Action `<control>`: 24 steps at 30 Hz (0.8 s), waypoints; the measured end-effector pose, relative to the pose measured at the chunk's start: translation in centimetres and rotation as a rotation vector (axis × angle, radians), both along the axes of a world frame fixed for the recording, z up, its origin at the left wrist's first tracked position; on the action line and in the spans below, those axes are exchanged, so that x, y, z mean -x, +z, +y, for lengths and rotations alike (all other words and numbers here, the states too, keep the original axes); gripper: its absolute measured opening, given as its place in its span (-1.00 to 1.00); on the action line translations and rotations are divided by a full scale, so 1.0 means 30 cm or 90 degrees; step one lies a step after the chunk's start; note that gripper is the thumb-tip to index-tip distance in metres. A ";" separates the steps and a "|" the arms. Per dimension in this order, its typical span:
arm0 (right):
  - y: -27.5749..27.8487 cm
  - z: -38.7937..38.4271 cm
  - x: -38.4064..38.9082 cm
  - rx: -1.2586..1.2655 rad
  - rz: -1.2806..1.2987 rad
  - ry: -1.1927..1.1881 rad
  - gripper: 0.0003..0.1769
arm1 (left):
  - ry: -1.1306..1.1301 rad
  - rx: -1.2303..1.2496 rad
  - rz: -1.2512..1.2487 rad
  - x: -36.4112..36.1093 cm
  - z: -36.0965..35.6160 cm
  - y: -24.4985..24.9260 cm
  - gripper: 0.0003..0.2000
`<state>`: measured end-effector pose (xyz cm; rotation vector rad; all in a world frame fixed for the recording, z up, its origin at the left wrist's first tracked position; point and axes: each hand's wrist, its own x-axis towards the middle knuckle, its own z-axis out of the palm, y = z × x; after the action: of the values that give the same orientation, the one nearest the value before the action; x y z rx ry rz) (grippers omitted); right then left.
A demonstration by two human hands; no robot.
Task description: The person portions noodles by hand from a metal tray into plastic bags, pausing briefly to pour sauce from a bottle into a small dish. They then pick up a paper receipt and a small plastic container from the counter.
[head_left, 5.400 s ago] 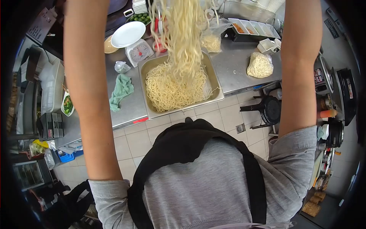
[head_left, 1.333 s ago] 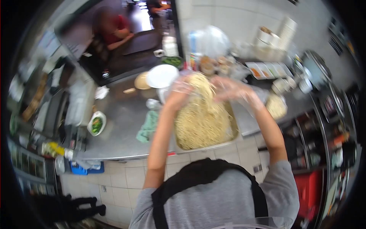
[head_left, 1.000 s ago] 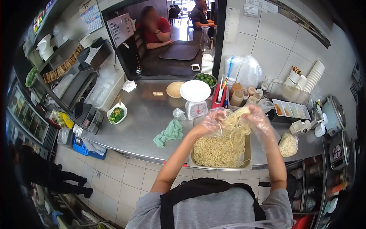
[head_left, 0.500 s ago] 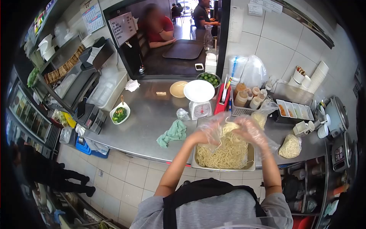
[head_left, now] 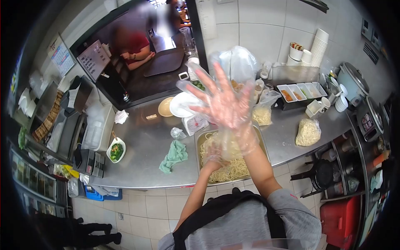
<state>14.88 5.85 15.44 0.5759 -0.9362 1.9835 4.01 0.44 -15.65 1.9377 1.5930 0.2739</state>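
Noodles [head_left: 235,170] fill a metal tray [head_left: 265,146] at the counter's front edge. My left hand [head_left: 215,155], in a clear plastic glove, is down among the noodles at the tray's left side; its fingers are hidden by noodles and glove. Raised high over the tray, my right hand [head_left: 228,102] has its gloved fingers spread wide and holds nothing. Behind it, partly covered, are a scale [head_left: 194,124] with a white plate [head_left: 182,105] on top.
A green cloth [head_left: 174,157], a bowl of greens [head_left: 116,150] and a beige bowl [head_left: 166,107] lie to the left. Bagged noodles [head_left: 308,132] and a topping rack [head_left: 302,92] stand right. A person in red [head_left: 137,52] sits beyond the window; another in black [head_left: 75,231] is lower left.
My right hand has risen from the noodles and spread its fingers. My left hand has lowered into the tray's left side. The camera view has shifted and tilted.
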 end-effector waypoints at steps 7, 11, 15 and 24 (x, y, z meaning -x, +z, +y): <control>-0.142 -0.049 -0.109 0.053 -0.225 -0.154 0.19 | 0.017 -0.044 0.106 -0.039 -0.025 0.138 0.11; -0.292 -0.034 -0.227 -0.384 -0.617 -0.509 0.46 | -0.013 -0.065 0.036 -0.024 -0.013 0.090 0.15; -0.449 -0.132 -0.286 -0.525 -1.239 -0.488 0.31 | -0.006 -0.033 0.017 -0.024 -0.029 0.160 0.16; -0.723 -0.133 -0.401 -0.430 -1.070 -0.623 -0.05 | -0.003 -0.175 -0.174 0.045 -0.057 0.281 0.12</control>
<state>26.92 1.86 -6.25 -1.3018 -2.2337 0.8095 2.67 -1.28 -7.22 2.0007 1.4289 0.7568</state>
